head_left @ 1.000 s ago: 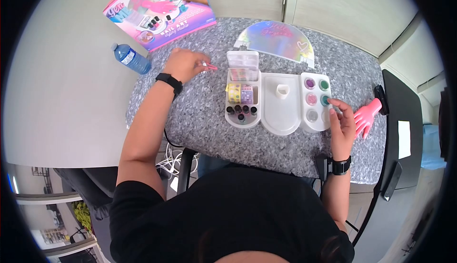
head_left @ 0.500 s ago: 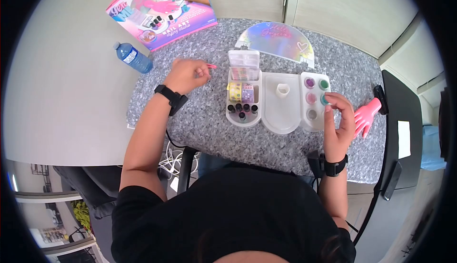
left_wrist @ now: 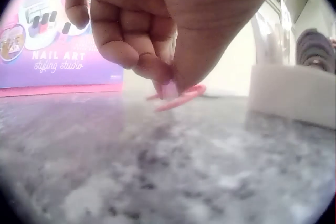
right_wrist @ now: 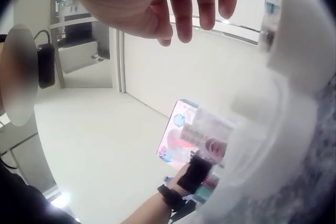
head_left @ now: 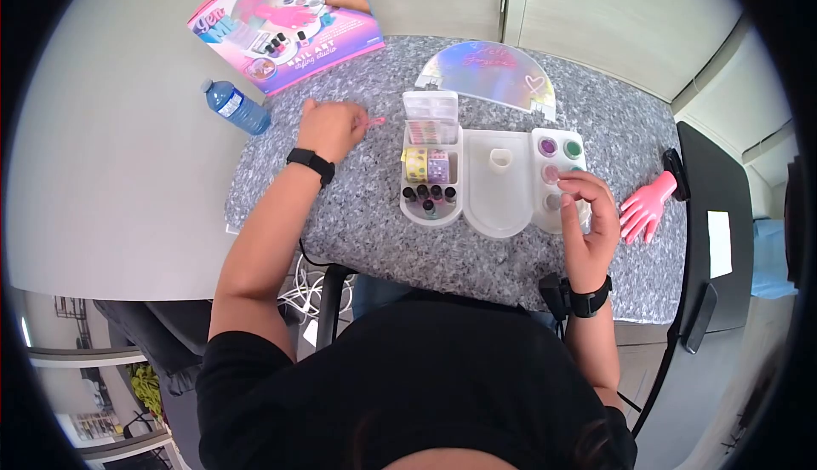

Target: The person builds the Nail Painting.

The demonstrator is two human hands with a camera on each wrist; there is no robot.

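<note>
My left hand (head_left: 332, 132) is low over the granite-look tabletop, left of the white tray. Its thumb and fingertips pinch small pink tweezers (left_wrist: 181, 99), which lie close over the surface in the left wrist view. The right hand (head_left: 593, 225) hovers over the right section of the white tray (head_left: 498, 202), fingers loosely bent and holding nothing. Beneath and beside it are pots of purple glitter (head_left: 547, 147), green glitter (head_left: 572, 149) and pink glitter (head_left: 551, 174); the fingers partly hide a teal one. In the right wrist view the fingers (right_wrist: 184, 16) hang apart.
The tray's left section holds tape rolls (head_left: 417, 165) and several black-capped polish bottles (head_left: 430, 206). Behind stands a holographic half-round panel (head_left: 485, 74). A pink model hand (head_left: 648, 206) lies at right. A water bottle (head_left: 236, 106) and the nail art box (head_left: 289, 23) stand at left.
The left hand has turned palm-down and lowered with the tweezers, staying left of the tray. My right hand has shifted left over the glitter pots and covers more of the teal one.
</note>
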